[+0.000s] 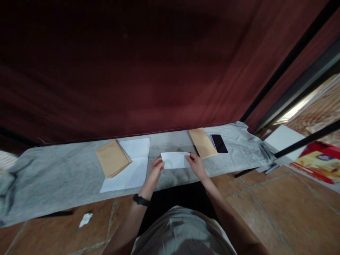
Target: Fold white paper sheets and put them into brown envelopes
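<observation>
A white sheet of paper (174,160), folded into a narrow strip, is held level above the cloth in front of me. Its left end is pinched by my left hand (155,170), which has a dark band on the wrist. My right hand (196,165) grips the right end between thumb and fingers. Just beyond my right hand lies a single brown envelope (203,143). To the left of my left hand, several brown envelopes (113,158) rest in a pile, partly covering flat white sheets (136,163).
Grey cloth (61,177) covers the long narrow table. A dark phone (219,144) lies right of the single envelope. A dark red curtain (148,81) hangs behind. A red and yellow box (318,163) stands at right, and crumpled white paper (85,219) is on the tiled floor.
</observation>
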### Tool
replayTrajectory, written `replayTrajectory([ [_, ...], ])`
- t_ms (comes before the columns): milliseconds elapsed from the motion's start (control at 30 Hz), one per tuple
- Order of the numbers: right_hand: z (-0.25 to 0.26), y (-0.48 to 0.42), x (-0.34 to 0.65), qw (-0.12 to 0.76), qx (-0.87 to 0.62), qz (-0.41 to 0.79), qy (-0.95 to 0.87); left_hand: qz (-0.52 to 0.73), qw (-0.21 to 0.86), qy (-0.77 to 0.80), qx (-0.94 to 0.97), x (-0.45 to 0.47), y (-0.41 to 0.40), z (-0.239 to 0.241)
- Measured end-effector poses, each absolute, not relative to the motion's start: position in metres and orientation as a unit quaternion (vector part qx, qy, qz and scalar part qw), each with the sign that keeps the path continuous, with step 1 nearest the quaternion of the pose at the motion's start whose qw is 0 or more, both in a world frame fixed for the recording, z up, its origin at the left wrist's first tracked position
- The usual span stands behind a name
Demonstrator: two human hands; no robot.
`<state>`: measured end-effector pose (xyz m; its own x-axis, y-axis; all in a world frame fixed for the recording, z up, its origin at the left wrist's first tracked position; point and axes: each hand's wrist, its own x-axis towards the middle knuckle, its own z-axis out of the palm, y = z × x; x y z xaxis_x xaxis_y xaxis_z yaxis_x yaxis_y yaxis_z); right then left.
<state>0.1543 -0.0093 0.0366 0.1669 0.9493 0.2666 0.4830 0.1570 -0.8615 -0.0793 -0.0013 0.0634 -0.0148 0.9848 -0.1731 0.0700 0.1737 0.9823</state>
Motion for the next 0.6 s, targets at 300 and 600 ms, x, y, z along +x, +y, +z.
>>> replayTrajectory([
  [300, 0.011, 0.008, 0.145, 0.478, -0.64, 0.247, -0.549, 0.348, 0.437, 0.614, 0.557, -0.07, 0.005, 0.04],
  [600, 0.0, -0.001, 0.134, 0.395, -0.655, 0.03, -0.644, 0.238, 0.331, 0.681, 0.608, -0.058, 0.008, 0.032],
])
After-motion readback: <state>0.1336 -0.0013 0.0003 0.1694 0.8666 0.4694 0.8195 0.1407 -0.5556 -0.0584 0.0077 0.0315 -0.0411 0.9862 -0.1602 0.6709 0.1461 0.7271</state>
